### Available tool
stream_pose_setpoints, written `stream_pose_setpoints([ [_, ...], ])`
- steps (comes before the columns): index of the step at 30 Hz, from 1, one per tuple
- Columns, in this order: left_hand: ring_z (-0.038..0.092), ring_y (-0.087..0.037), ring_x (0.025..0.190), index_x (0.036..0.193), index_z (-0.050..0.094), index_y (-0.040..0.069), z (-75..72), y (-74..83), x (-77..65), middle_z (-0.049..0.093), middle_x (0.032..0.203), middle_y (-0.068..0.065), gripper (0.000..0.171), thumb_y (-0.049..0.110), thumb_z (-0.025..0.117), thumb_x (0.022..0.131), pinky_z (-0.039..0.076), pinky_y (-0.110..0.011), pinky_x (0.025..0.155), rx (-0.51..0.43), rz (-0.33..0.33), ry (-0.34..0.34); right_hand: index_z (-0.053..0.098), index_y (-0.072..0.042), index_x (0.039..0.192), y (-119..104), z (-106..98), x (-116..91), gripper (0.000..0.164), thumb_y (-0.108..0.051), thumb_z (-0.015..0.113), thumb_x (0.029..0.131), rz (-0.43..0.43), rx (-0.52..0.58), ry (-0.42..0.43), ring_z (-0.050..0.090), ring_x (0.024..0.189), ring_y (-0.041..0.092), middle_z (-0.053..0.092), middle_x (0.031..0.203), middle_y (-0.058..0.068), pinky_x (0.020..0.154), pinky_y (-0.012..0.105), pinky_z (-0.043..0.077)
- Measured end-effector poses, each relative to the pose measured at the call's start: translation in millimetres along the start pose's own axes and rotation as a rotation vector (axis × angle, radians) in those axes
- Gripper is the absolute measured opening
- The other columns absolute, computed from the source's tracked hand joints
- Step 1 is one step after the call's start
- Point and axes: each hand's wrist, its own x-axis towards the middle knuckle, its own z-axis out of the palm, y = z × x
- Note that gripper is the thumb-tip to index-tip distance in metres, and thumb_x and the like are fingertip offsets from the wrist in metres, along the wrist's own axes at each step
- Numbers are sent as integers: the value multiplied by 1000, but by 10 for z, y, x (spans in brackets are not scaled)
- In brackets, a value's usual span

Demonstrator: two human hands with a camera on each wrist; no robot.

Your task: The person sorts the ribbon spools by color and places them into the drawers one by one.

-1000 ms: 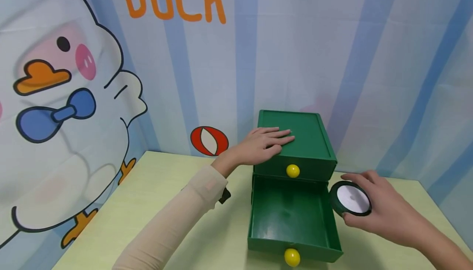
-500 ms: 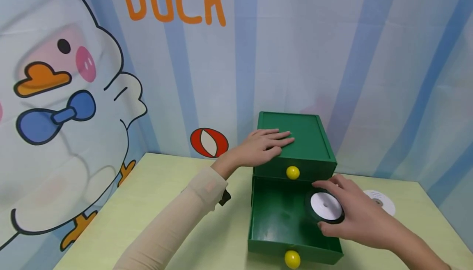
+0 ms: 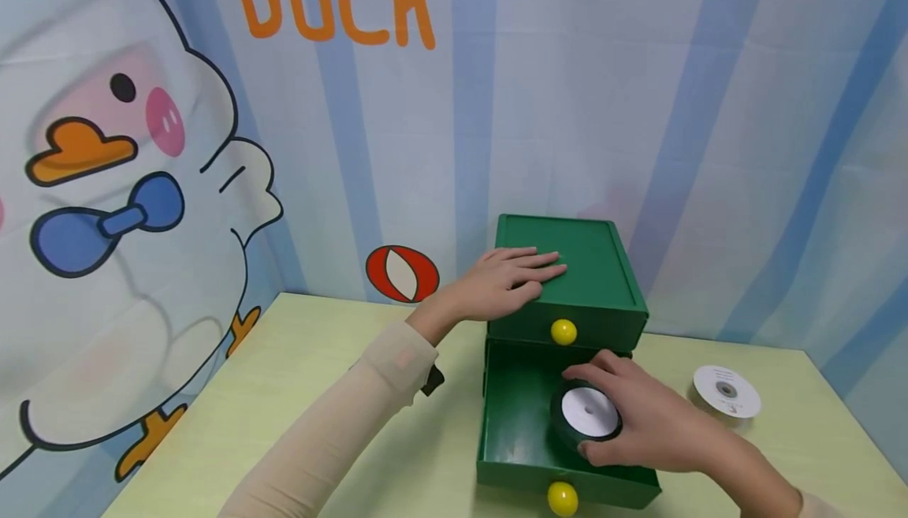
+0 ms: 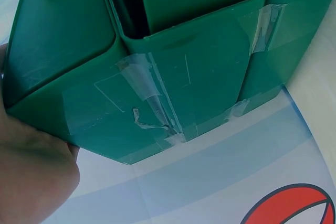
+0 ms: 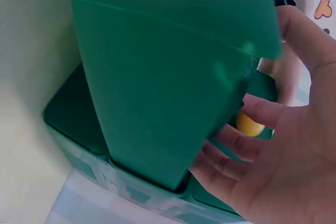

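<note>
My right hand point(image 3: 641, 415) grips a spool of dark ribbon point(image 3: 589, 412) with a white round face, thumb on the near side and fingers on the far side. It holds the spool over the pulled-out drawer point(image 3: 516, 474) of a green drawer cabinet point(image 3: 592, 266). Whether the spool touches the drawer floor, I cannot tell. My left hand point(image 3: 504, 283) rests on the cabinet top with fingers straight. In the right wrist view the drawer side hides most of the spool, and the fingers of my right hand point(image 5: 262, 150) curve over the drawer edge.
A white spool point(image 3: 727, 392) lies on the pale yellow table point(image 3: 312, 392), right of the cabinet. Yellow knobs stick out from the upper drawer point(image 3: 563, 332) and the pulled-out one. Clear tape point(image 4: 149, 93) covers the cabinet's side. A printed curtain point(image 3: 567, 92) hangs close behind.
My right hand has moved left with the ribbon spool, from beside the drawer to over it. The white spool on the table has come into view. My left hand stays put.
</note>
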Motion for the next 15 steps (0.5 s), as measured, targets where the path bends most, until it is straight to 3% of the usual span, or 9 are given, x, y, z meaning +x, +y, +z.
stream_pose_setpoints([
  [8,21,-23,164,166,37,26,12,-15,-3,29,174,5,51,29,31,116,12,-47,133,-1,2,5,62,-15,143,66,124,105,65,-36,87,86,-35,-6,-85,51,98,15,56,125,1,73,30,50],
  [15,21,-23,164,166,37,25,-1,-16,3,29,174,5,51,29,31,116,12,-47,133,-3,-3,3,63,-15,142,123,171,161,66,-35,89,85,-84,-24,-107,52,103,16,55,126,0,77,31,52],
])
